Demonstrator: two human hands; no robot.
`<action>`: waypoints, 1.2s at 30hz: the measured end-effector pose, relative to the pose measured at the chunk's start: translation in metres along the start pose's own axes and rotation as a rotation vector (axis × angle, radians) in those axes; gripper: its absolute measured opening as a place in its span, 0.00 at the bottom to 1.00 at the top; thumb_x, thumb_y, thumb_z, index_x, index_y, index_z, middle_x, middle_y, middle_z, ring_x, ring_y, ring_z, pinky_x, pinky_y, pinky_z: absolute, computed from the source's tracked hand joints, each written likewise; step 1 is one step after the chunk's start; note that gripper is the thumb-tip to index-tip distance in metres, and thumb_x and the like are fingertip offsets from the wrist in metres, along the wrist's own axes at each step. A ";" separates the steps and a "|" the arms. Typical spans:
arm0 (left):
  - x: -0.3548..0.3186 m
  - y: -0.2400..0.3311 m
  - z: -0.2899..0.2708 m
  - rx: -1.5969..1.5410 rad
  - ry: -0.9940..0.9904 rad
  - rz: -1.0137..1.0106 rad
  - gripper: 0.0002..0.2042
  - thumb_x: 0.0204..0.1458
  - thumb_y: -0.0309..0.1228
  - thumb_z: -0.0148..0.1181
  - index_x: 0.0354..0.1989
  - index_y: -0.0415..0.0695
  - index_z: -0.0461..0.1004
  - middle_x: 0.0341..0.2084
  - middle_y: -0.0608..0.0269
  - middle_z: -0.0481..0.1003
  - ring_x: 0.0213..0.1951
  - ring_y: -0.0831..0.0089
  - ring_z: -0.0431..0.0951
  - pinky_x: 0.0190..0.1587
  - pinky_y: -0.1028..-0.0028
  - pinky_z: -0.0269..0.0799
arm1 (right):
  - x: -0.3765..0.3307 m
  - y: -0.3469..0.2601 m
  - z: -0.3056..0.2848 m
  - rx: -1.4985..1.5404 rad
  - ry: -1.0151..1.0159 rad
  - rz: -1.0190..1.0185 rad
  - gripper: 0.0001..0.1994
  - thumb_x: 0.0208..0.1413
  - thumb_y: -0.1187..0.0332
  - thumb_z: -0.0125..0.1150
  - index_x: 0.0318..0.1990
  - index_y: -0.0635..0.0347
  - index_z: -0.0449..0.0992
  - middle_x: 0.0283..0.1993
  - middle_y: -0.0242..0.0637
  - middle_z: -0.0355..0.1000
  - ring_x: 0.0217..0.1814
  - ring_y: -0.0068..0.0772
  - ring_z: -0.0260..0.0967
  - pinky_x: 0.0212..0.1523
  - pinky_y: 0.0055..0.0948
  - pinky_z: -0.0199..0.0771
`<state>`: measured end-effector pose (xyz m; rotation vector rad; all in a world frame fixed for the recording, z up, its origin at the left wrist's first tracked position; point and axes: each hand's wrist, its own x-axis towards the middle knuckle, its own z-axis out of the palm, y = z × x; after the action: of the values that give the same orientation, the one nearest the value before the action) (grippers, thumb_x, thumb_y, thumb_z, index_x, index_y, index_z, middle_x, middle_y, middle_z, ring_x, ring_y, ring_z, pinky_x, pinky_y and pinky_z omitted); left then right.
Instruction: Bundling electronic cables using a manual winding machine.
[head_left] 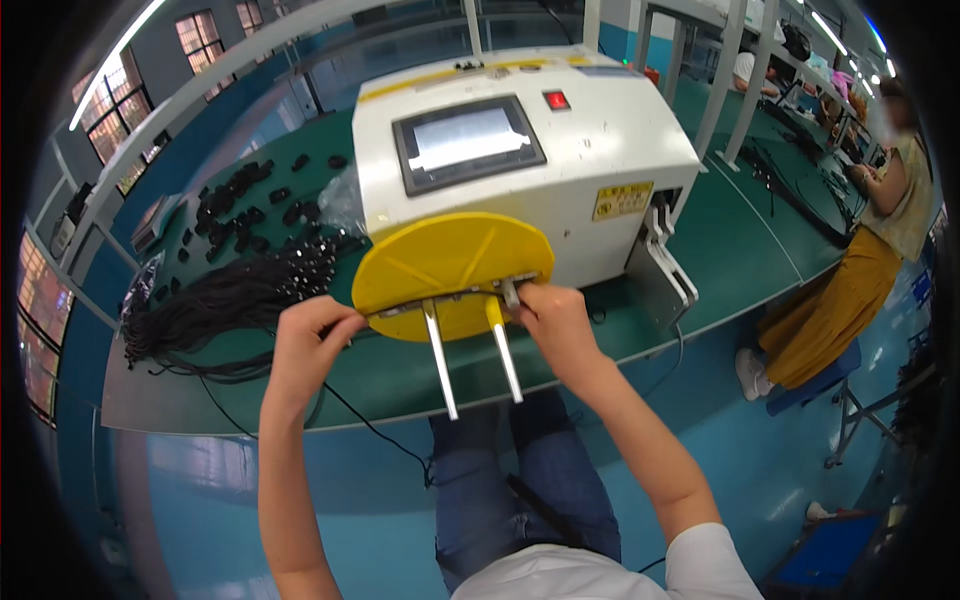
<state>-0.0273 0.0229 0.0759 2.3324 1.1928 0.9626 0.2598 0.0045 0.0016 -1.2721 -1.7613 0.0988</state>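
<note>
A workshop with a blue floor (200, 500) and barred windows (110, 90) is shown, its middle taken up by a green-topped bench (740, 270). Near the bench's left end, a bundle of black cables (220, 310) is laid toward the near corner, and black plastic pieces (240, 200) are scattered behind it. A clear plastic bag (343, 203) is set between these and the machine. The left hand (313, 335) is held above the near edge of the bench, at the left rim of a yellow disc (440, 255); its thumb and forefinger are pressed together on a thin black cord (455, 296), which is stretched across the disc's face toward the right hand. Two metal rods (440, 360) are pointed out from the disc over the near edge. Behind it, a white machine (600, 140) is fitted with a screen (465, 138) and a red switch (556, 100). The right hand (560, 325) is placed at the disc's right rim, its fingers bent beside a small grey clip (511, 294); whether they are clamped on it cannot be told. Farther right, a metal bracket (662, 280) is mounted on the machine's side, and a person (895, 190) is seen beyond the bench's right edge.
</note>
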 end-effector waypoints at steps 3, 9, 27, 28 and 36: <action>0.002 0.006 0.005 -0.009 0.045 -0.010 0.03 0.46 0.22 0.61 0.27 0.34 0.75 0.17 0.62 0.69 0.21 0.76 0.68 0.24 0.76 0.61 | 0.009 0.006 -0.009 -0.034 -0.048 -0.076 0.05 0.44 0.74 0.63 0.24 0.63 0.72 0.23 0.45 0.68 0.27 0.49 0.68 0.28 0.40 0.67; 0.003 0.000 0.005 0.047 0.049 -0.009 0.04 0.49 0.22 0.58 0.27 0.33 0.74 0.17 0.64 0.67 0.21 0.78 0.64 0.24 0.78 0.56 | 0.017 0.006 -0.010 -0.140 -0.048 -0.131 0.04 0.44 0.71 0.62 0.24 0.61 0.74 0.21 0.43 0.69 0.26 0.47 0.69 0.27 0.39 0.68; -0.017 -0.001 0.027 -0.054 0.189 -0.107 0.04 0.48 0.21 0.60 0.27 0.33 0.74 0.16 0.65 0.66 0.20 0.79 0.63 0.23 0.78 0.56 | 0.018 0.004 -0.012 -0.279 -0.091 -0.154 0.06 0.44 0.70 0.62 0.20 0.59 0.72 0.20 0.41 0.70 0.24 0.46 0.70 0.24 0.39 0.68; -0.017 -0.001 0.027 -0.055 0.184 -0.107 0.04 0.48 0.21 0.60 0.26 0.33 0.74 0.15 0.65 0.66 0.20 0.79 0.63 0.23 0.78 0.56 | 0.018 0.004 -0.012 -0.282 -0.092 -0.157 0.06 0.44 0.70 0.61 0.20 0.59 0.72 0.20 0.41 0.70 0.24 0.46 0.70 0.24 0.39 0.69; -0.020 -0.004 0.030 -0.094 0.197 -0.082 0.03 0.47 0.22 0.60 0.27 0.33 0.75 0.15 0.65 0.65 0.20 0.79 0.63 0.23 0.78 0.56 | 0.019 0.003 -0.012 -0.293 -0.096 -0.140 0.05 0.43 0.71 0.61 0.20 0.59 0.72 0.20 0.41 0.69 0.24 0.46 0.70 0.25 0.40 0.69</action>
<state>-0.0166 0.0091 0.0437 2.1387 1.2770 1.2138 0.2694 0.0159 0.0184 -1.3626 -1.9955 -0.1876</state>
